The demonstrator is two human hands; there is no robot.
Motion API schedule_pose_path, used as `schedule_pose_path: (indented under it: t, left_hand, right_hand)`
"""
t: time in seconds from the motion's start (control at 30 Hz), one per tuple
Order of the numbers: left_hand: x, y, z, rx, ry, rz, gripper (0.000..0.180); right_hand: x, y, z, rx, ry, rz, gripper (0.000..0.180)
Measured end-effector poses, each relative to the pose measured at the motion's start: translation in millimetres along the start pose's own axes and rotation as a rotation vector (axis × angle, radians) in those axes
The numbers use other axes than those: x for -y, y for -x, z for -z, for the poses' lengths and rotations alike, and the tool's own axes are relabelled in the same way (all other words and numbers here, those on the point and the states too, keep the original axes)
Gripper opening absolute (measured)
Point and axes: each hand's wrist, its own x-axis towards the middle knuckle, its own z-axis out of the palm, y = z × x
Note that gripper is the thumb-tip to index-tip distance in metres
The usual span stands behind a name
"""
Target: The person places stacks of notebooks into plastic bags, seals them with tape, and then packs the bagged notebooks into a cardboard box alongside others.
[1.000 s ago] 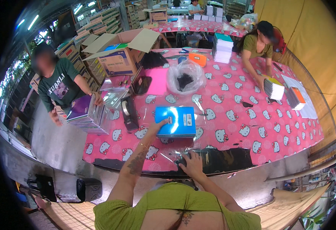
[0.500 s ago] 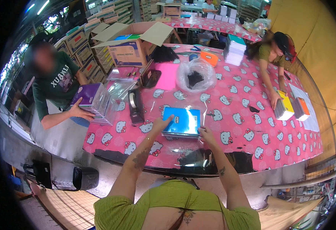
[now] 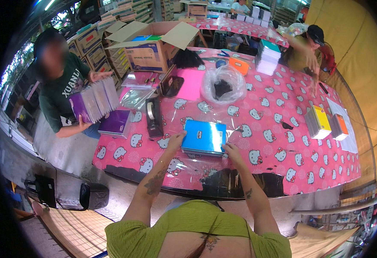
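Two bare hands are apart, one at each side of a stack of blue notebooks (image 3: 204, 134) near the front of the pink patterned table (image 3: 257, 139). The left hand (image 3: 177, 141) touches the left edge; the right hand (image 3: 231, 150) has its fingertips at the near right corner — how tightly either one grips, I cannot tell. The stack lies flat, its spiral side facing the person. Clear plastic shines on the table in front of it, though its edges are hard to make out.

Just left of the stack stands a black tape dispenser (image 3: 154, 119). Beyond it lies a bright pink sheet (image 3: 190, 86), with a clear plastic bag (image 3: 236, 82) to its right and an orange case (image 3: 239, 66) just behind the bag. An open cardboard box (image 3: 143, 56) stands at the far left.

On the left, a co-worker in a dark green shirt holds purple notebooks (image 3: 94, 99) in both hands — more purple ones (image 3: 114, 122) lie on the table below. Yellow notebooks (image 3: 319, 122) and orange notebooks (image 3: 339, 126) stand side by side at the right.
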Motion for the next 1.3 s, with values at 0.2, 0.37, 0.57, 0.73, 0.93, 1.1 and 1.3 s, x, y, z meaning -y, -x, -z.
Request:
schedule_pose_path:
  t: [0.2, 0.37, 0.57, 0.73, 0.93, 1.1, 1.3]
  left_hand:
    - [9, 6, 8, -0.086, 0.094, -0.094, 0.059]
    - [13, 2, 13, 0.001, 0.091, -0.103, 0.052]
    - [50, 24, 34, 0.008, -0.029, -0.358, 0.07]
    - [75, 109, 89, 0.109, -0.875, -0.876, 0.042]
    - [8, 66, 83, -0.142, -0.32, -0.87, 0.03]
    - [-11, 33, 79, -0.321, -0.41, -0.703, 0.042]
    - [-95, 25, 21, -0.513, -0.556, -1.193, 0.039]
  right_hand:
    - [2, 3, -14, 0.008, -0.029, -0.037, 0.055]
    - [-2, -3, -7, 0.038, 0.028, -0.041, 0.056]
    - [-5, 18, 4, 0.096, 0.12, 0.004, 0.056]
    - [-24, 91, 25, 0.304, 0.832, 0.566, 0.032]
    - [32, 50, 41, -0.217, 0.581, 0.467, 0.019]
    - [24, 61, -65, -0.239, 0.978, 0.861, 0.049]
    - [14, 55, -124, -0.193, 1.139, 0.696, 0.064]
